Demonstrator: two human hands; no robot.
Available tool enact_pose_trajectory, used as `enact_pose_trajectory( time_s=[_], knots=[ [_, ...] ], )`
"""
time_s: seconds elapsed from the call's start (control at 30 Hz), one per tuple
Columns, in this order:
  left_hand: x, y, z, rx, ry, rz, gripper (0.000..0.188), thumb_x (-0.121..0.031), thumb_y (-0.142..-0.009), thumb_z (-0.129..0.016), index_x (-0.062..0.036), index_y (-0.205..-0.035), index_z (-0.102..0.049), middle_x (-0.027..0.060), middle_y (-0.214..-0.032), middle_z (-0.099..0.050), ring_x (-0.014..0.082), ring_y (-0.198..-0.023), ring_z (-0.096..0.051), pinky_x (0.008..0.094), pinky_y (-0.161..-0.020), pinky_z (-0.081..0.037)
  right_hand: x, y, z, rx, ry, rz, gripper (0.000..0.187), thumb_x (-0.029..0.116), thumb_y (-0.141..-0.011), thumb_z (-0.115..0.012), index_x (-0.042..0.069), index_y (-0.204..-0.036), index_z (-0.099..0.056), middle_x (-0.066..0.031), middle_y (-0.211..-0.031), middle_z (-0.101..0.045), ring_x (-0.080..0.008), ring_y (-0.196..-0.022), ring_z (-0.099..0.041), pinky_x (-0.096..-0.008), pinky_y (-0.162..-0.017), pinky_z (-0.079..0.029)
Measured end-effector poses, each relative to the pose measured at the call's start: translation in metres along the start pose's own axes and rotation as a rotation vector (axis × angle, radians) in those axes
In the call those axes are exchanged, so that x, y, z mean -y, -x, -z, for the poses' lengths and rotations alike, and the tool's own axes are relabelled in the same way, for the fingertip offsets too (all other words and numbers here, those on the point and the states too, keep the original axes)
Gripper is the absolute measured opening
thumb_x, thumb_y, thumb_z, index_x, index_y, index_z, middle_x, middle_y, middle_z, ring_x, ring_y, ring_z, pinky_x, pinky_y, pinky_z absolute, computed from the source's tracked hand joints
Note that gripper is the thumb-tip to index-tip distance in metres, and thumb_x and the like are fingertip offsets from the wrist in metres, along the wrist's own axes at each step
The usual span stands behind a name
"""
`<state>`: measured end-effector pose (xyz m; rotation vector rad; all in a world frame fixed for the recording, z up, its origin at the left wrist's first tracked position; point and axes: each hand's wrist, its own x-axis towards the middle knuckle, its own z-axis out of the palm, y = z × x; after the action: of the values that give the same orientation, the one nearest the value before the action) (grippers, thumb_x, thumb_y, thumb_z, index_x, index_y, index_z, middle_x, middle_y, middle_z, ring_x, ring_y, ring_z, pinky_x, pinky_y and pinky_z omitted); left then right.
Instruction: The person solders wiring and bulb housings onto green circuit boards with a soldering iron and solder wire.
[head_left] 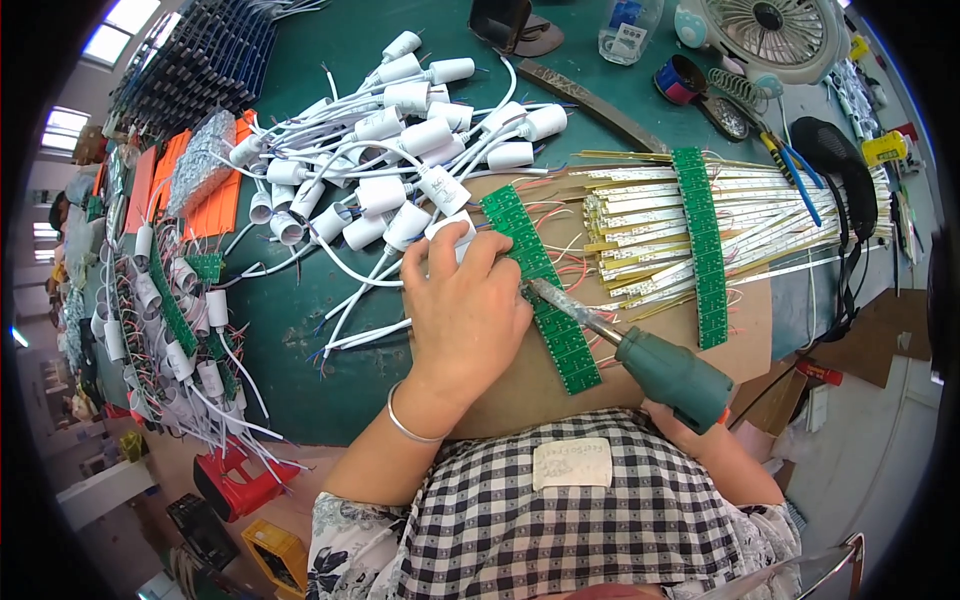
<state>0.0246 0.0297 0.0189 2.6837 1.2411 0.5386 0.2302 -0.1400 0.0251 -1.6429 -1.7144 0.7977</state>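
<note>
My left hand is closed at the left edge of a green circuit board strip, its fingers bent down; what they pinch is hidden beneath them. A white lamp holder shows just beyond these fingers. From the right, my right hand grips a green soldering iron, mostly hidden behind its handle. The iron's metal tip points left and meets the strip beside my left fingers. That strip lies slanted on a brown board. A second green circuit board strip rests across a bundle of narrow white LED strips.
White lamp holders with cables are heaped at the far left. More wired boards hang over the left table edge. At the back right are a fan, a solder spool, pliers and a metal bar.
</note>
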Motion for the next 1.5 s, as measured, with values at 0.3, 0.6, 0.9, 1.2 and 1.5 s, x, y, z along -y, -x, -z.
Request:
enact_pose_trajectory(
  time_s=[0.3,0.6,0.9,1.2,1.5],
  knots=[
    [0.000,0.000,-0.001,-0.009,-0.015,-0.005,0.009,-0.010,-0.062,-0.065,-0.0079,-0.070,-0.064,0.0001,-0.104,-0.057,0.0264,-0.109,-0.043,0.0463,-0.093,-0.031,-0.011,0.019,-0.011,-0.036,-0.253,-0.323,0.028,0.008,-0.073,-0.067,-0.001,-0.099,-0.060,-0.0147,-0.097,-0.062,-0.0299,-0.087,-0.061,-0.0349,-0.078,-0.049],
    [0.000,0.001,0.000,0.006,0.003,0.007,0.010,-0.011,-0.062,-0.065,-0.0080,-0.072,-0.064,0.0005,-0.104,-0.057,0.0267,-0.112,-0.042,0.0463,-0.093,-0.031,-0.007,0.015,-0.010,-0.035,-0.334,-0.351,0.028,0.007,-0.073,-0.066,-0.001,-0.099,-0.060,-0.0145,-0.097,-0.061,-0.0293,-0.085,-0.060,-0.0342,-0.076,-0.048],
    [0.004,0.007,-0.003,-0.038,0.143,0.023,0.015,-0.006,-0.063,-0.064,-0.0058,-0.076,-0.056,0.0063,-0.106,-0.058,0.0314,-0.113,-0.044,0.0467,-0.094,-0.032,-0.008,0.015,-0.011,-0.075,-0.311,-0.366,0.026,0.006,-0.070,-0.068,0.000,-0.094,-0.062,-0.0139,-0.092,-0.062,-0.0299,-0.081,-0.061,-0.0353,-0.071,-0.049],
    [0.000,0.004,-0.007,-0.072,0.085,0.011,0.018,-0.002,-0.063,-0.063,0.0001,-0.080,-0.058,0.0111,-0.105,-0.056,0.0325,-0.110,-0.045,0.0464,-0.092,-0.036,-0.013,0.013,-0.010,-0.027,-0.237,-0.141,0.028,-0.004,-0.077,-0.052,-0.002,-0.104,-0.056,-0.0073,-0.078,-0.060,-0.0147,-0.066,-0.058,-0.0282,-0.061,-0.050],
    [0.001,0.003,-0.004,-0.028,0.098,0.029,0.021,-0.001,-0.063,-0.064,0.0023,-0.084,-0.060,0.0102,-0.105,-0.056,0.0323,-0.110,-0.045,0.0431,-0.092,-0.038,-0.003,0.008,-0.009,-0.008,-0.322,-0.279,0.027,0.005,-0.073,-0.066,0.000,-0.099,-0.060,-0.0140,-0.095,-0.062,-0.0281,-0.085,-0.061,-0.0342,-0.076,-0.048]
  ],
)
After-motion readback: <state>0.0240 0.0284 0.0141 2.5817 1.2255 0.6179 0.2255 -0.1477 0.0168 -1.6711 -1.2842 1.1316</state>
